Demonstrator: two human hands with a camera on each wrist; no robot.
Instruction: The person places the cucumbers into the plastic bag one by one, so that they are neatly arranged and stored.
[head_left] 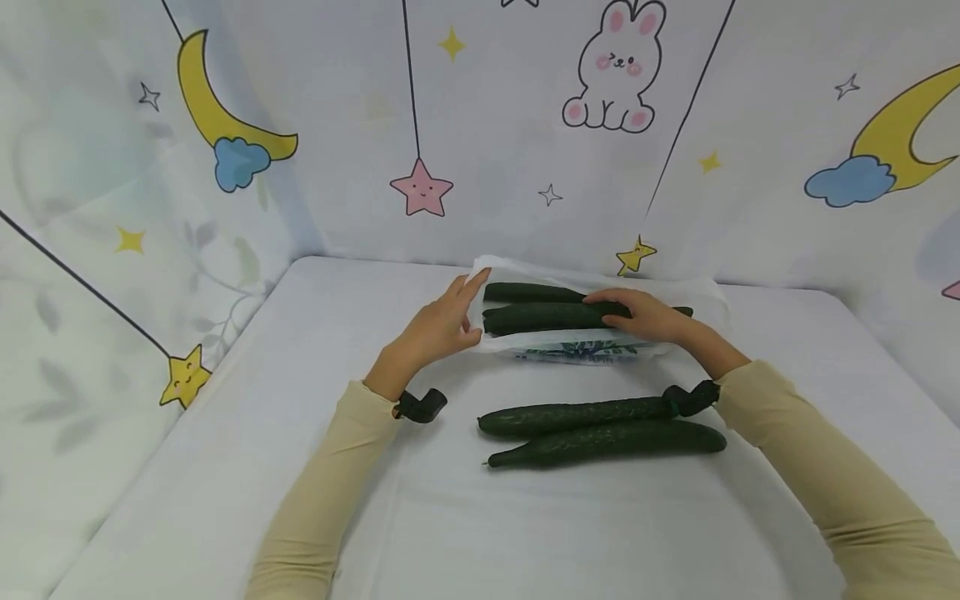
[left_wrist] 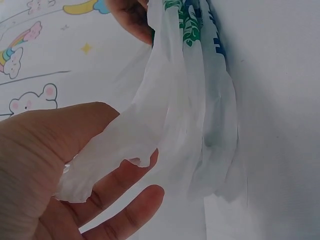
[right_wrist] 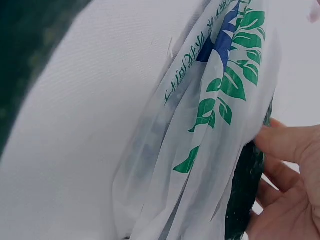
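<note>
A white plastic bag [head_left: 495,342] with green leaf print lies at the far part of the table, its long mouth facing up. Two dark green cucumbers lie side by side in it, a back one [head_left: 525,292] and a front one [head_left: 536,317]. At the bag's left end my left hand [head_left: 442,323] spreads thumb and fingers against the rim; in the left wrist view the thin plastic [left_wrist: 125,135] runs between them. My right hand [head_left: 645,315] reaches into the mouth and grips a cucumber [right_wrist: 245,195], thumb in front, fingers behind.
Two more cucumbers lie nearer on the white tabletop [head_left: 570,533], an upper one [head_left: 577,417] and a lower one [head_left: 607,443], close together. Behind the table hangs a cloth backdrop [head_left: 495,125] with printed stars, moons and a rabbit.
</note>
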